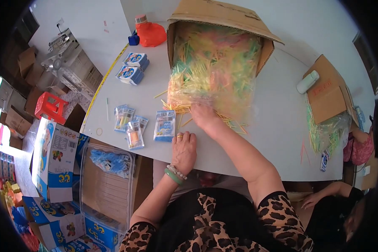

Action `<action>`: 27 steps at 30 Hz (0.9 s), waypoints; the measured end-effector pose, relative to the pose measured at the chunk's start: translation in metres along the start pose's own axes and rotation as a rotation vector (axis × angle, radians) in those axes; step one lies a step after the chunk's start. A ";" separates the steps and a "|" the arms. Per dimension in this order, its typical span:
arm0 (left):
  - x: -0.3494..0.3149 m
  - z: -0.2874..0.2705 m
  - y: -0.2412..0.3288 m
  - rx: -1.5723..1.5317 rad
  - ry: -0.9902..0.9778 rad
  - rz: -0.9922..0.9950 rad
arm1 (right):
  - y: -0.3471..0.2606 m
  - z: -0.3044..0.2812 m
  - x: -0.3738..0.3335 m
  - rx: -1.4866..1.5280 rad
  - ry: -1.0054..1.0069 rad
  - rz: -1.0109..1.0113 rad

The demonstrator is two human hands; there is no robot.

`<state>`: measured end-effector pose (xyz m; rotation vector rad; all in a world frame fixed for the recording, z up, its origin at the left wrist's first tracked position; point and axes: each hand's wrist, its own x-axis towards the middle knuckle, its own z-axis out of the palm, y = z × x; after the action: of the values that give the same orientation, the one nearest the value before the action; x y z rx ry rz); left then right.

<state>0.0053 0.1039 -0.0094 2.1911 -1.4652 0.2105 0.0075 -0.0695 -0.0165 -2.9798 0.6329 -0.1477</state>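
Note:
My left hand (184,150) rests palm down at the near table edge. Its fingers are bent a little and slightly apart, beside the lower right corner of a blue-and-white packet (164,125), and nothing shows in them. My right hand (204,115) reaches to the front of a clear plastic bag (235,94) full of thin yellow, pink and green sticks (214,59). Its fingertips are hidden among the sticks and film. The bag lies in a cardboard box (266,54) tipped open toward me. Loose sticks (235,125) spill onto the table around this hand.
Left of the packet lie several small stick-filled packets (134,135). Behind them sit stacks of blue-and-white packets (131,74) and a red bag (151,34). A second box (329,105) of sticks stands right, near another person's arm (329,194). A clear bin (107,189) adjoins the table.

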 end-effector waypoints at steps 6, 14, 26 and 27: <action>0.022 0.014 -0.003 0.084 0.038 0.024 | 0.004 -0.020 -0.017 0.027 -0.029 -0.049; 0.026 -0.003 0.009 -0.943 0.449 -0.443 | -0.001 -0.020 -0.069 0.268 0.389 -0.198; 0.038 0.007 0.023 -0.652 0.109 -0.341 | -0.017 0.014 -0.084 0.766 0.428 0.012; 0.038 0.009 0.025 -0.647 0.097 -0.356 | -0.015 0.012 -0.085 0.786 0.383 0.057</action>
<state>-0.0028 0.0610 0.0057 1.8208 -0.8942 -0.2456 -0.0630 -0.0203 -0.0332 -2.1788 0.5242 -0.7738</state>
